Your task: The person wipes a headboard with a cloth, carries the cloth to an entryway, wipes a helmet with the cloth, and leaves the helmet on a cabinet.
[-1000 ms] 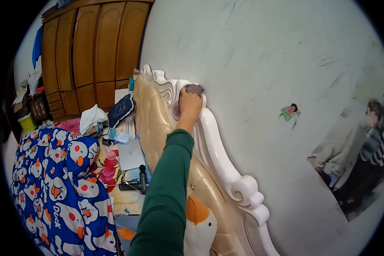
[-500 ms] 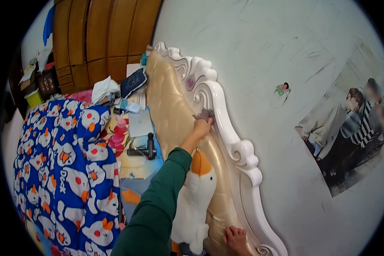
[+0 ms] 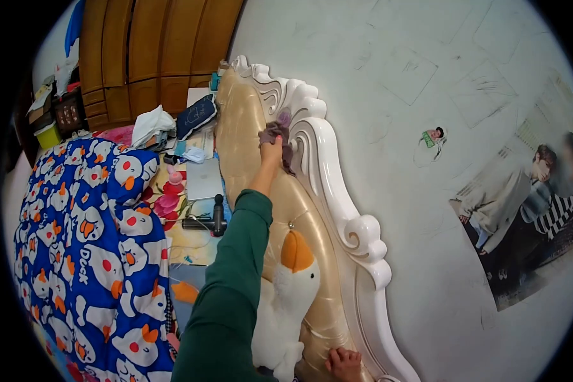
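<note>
My left hand (image 3: 271,153), at the end of a green sleeve (image 3: 235,267), is closed around a greyish-purple cloth (image 3: 279,132). The cloth presses against the headboard where its tan padding (image 3: 242,121) meets the carved white frame (image 3: 328,159), just below a purple oval ornament (image 3: 285,118). Near the bottom edge, my right hand (image 3: 344,365) lies on the lower padding with its fingers resting on the surface. Between the two arms, a white plush duck (image 3: 290,293) with an orange bill leans on the padding.
A blue duck-print quilt (image 3: 89,254) covers the left of the bed. Beside it lie a black massage gun (image 3: 216,219), a silver laptop (image 3: 204,179), a dark blue pouch (image 3: 196,116) and white cloth (image 3: 153,126). A wooden wardrobe (image 3: 159,51) stands behind; a poster (image 3: 522,216) hangs on the wall.
My left hand has moved up and left along the headboard with the cloth, toward the purple ornament. My right hand still rests on the lower padding. The view has shifted slightly.
</note>
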Motion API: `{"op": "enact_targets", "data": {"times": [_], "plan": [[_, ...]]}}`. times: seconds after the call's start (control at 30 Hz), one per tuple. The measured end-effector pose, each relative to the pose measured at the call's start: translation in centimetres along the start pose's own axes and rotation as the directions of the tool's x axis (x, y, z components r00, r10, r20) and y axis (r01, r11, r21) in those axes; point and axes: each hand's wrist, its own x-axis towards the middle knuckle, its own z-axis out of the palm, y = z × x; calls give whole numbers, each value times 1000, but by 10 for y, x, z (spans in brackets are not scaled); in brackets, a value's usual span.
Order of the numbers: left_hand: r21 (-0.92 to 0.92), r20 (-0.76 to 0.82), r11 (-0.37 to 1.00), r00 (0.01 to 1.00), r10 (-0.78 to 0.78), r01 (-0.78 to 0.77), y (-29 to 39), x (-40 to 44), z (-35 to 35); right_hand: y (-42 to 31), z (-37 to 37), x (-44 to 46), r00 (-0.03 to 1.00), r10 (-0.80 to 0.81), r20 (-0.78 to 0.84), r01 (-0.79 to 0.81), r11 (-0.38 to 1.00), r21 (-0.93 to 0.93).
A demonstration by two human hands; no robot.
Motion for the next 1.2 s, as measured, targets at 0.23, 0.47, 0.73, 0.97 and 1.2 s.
{"op": "enact_targets", "data": {"times": [0.23,0.47,0.73,0.97,1.2], "plan": [[621,36,725,935,353,-298,-25,13,41,5,14,-1,995,-15,-96,20,999,48],[530,64,762,914,400,-370,-42,-37,23,1,-8,12,994,-41,-97,49,996,73],[872,283,359,941,185,-333,-21,-47,16,-1,-15,14,999,-9,-32,11,999,50],[482,574,654,774,267,-583,-36,-48,-29,-2,-15,9,1000,-8,-11,9,999,41],[571,-156,806,943,293,-156,-27,36,-32,1,-15,-3,999,-8,-38,9,999,48]]}}
